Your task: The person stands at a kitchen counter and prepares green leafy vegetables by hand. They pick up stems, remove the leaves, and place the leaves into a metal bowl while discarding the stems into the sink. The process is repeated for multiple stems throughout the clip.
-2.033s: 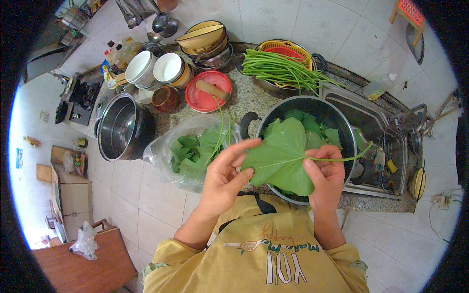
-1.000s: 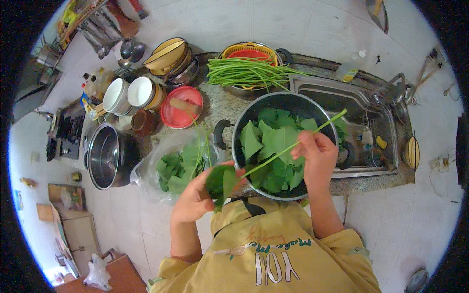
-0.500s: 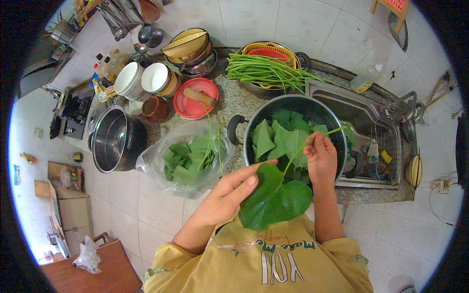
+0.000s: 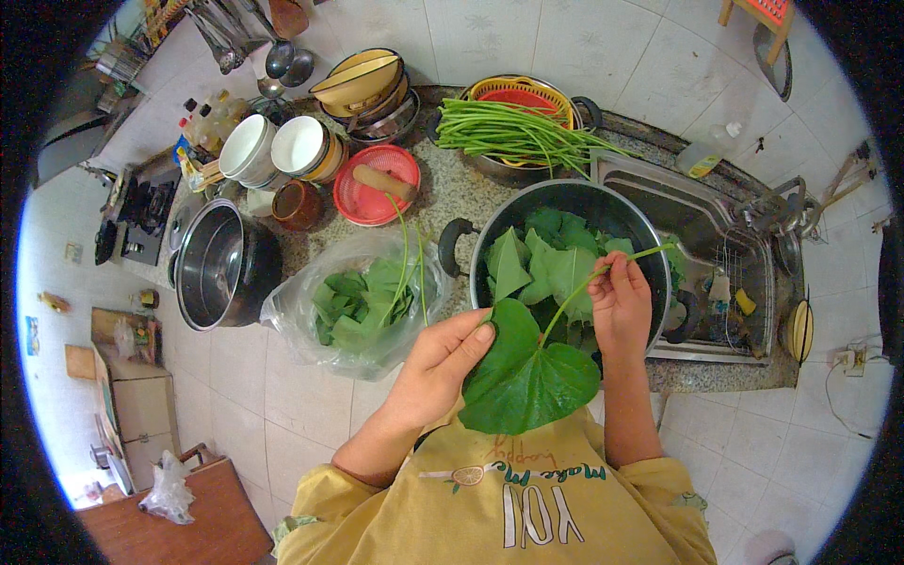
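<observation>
A large heart-shaped green leaf on a long stem hangs between my hands, in front of the apron. My left hand pinches the leaf's left edge between thumb and fingers. Higher up, my right hand grips the leaf's stem, whose tip sticks out to the right. Behind both hands stands a dark pot partly filled with green leaves. To its left, a clear plastic bag holds more leaves, with two thin stems lying over them.
Long green stems lie across a basket-topped pot at the back. The sink is on the right. Leftward are an empty black pot, white bowls and a red basket. A brown table stands lower left.
The leaf has tilted and risen slightly. My left hand has shifted a little, its fingers now closed at the leaf's edge instead of stretched behind it. My right hand keeps its stem grip.
</observation>
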Tool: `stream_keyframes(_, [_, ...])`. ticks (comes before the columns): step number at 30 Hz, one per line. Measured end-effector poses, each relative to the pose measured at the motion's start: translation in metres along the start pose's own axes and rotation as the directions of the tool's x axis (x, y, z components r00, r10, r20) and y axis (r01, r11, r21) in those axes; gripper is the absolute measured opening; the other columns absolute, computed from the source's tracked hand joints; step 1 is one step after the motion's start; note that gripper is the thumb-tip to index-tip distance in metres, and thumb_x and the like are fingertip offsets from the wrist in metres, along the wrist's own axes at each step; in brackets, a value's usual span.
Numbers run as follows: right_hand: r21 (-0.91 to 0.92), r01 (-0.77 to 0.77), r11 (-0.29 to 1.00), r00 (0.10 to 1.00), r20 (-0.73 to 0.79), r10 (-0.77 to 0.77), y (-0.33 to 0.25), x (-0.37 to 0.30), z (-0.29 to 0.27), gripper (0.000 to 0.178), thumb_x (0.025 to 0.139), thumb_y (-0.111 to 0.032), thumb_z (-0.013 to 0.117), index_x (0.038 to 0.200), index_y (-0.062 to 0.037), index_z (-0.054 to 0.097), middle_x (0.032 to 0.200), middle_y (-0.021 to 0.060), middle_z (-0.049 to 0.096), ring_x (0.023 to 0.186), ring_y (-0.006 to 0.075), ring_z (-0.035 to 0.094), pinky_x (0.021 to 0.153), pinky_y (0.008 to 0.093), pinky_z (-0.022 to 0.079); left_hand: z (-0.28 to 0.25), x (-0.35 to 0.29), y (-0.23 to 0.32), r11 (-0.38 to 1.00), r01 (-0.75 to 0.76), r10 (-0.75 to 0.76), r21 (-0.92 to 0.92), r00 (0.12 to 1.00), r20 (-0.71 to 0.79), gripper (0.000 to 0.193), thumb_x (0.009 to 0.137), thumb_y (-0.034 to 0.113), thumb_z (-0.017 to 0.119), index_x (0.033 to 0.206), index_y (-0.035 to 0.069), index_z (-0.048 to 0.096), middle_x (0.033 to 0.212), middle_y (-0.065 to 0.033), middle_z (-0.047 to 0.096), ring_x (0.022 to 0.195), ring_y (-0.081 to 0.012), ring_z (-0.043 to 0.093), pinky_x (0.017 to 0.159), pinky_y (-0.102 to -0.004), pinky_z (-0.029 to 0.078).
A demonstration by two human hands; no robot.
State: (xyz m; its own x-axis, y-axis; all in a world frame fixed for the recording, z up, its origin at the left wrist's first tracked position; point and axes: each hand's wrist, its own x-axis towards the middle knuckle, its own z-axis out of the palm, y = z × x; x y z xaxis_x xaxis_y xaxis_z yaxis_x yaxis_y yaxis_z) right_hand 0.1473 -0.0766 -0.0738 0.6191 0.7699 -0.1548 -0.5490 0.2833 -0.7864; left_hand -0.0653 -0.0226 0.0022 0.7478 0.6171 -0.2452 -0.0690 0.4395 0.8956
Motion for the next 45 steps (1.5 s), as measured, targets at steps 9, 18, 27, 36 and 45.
stream_keyframes(9, [-0.087, 0.068, 0.994, 0.997, -0.040, -0.072, 0.000, -0.007, 0.012, 0.016, 0.088, -0.017, 0.048, 0.092, -0.0022, 0.053, 0.082, 0.0069, 0.057, 0.067, 0.0155, 0.057, 0.063, 0.0277, 0.049, 0.010, 0.010, -0.005, 0.926, -0.069, 0.092, 0.371, 0.995, -0.045, 0.033, 0.071, -0.002, 0.061, 0.103, 0.003, 0.056, 0.098, -0.0090, 0.059, 0.090, -0.0177, 0.058, 0.080, -0.0283, 0.044])
stream_keyframes(18, [-0.485, 0.078, 0.871, 0.898, 0.414, 0.150, -0.029, -0.054, 0.055, 0.103, 0.057, -0.001, 0.075, 0.137, -0.0116, 0.011, 0.094, 0.0096, 0.056, 0.084, 0.0183, 0.055, 0.078, 0.0299, 0.043, 0.010, 0.022, -0.018, 0.695, -0.195, 0.319, 0.693, 0.946, -0.054, 0.015, 0.072, 0.002, 0.059, 0.087, 0.002, 0.061, 0.081, -0.0104, 0.063, 0.073, -0.0184, 0.061, 0.068, -0.0283, 0.046])
stream_keyframes(27, [-0.422, 0.035, 0.906, 0.946, 0.306, 0.106, -0.036, -0.060, 0.036, 0.082, 0.069, 0.003, 0.062, 0.136, -0.0066, 0.015, 0.080, 0.0085, 0.059, 0.080, 0.0150, 0.056, 0.080, 0.0267, 0.040, 0.032, 0.024, -0.001, 0.809, -0.170, 0.225, 0.563, 0.974, -0.028, 0.034, 0.070, 0.002, 0.059, 0.104, 0.002, 0.052, 0.093, -0.0074, 0.058, 0.084, -0.0128, 0.055, 0.076, -0.0259, 0.043])
stream_keyframes(36, [-0.336, 0.007, 0.942, 0.973, 0.221, 0.072, -0.042, -0.067, 0.027, 0.077, 0.070, 0.003, 0.059, 0.134, -0.0066, 0.018, 0.080, 0.0092, 0.060, 0.082, 0.0150, 0.057, 0.082, 0.0256, 0.039, 0.040, 0.027, -0.001, 0.847, -0.197, 0.188, 0.493, 0.980, 0.069, 0.037, 0.071, -0.001, 0.058, 0.107, 0.002, 0.050, 0.098, -0.0068, 0.057, 0.089, -0.0131, 0.054, 0.079, -0.0253, 0.042])
stream_keyframes(45, [-0.353, 0.018, 0.935, 0.973, 0.223, 0.065, -0.039, -0.069, 0.023, 0.075, 0.071, 0.002, 0.060, 0.133, -0.0062, 0.019, 0.079, 0.0083, 0.060, 0.082, 0.0137, 0.056, 0.082, 0.0255, 0.039, 0.040, 0.032, -0.005, 0.810, -0.212, 0.194, 0.547, 0.977, 0.091, 0.038, 0.069, 0.000, 0.060, 0.105, 0.003, 0.052, 0.095, -0.0063, 0.058, 0.087, -0.0119, 0.054, 0.078, -0.0248, 0.042])
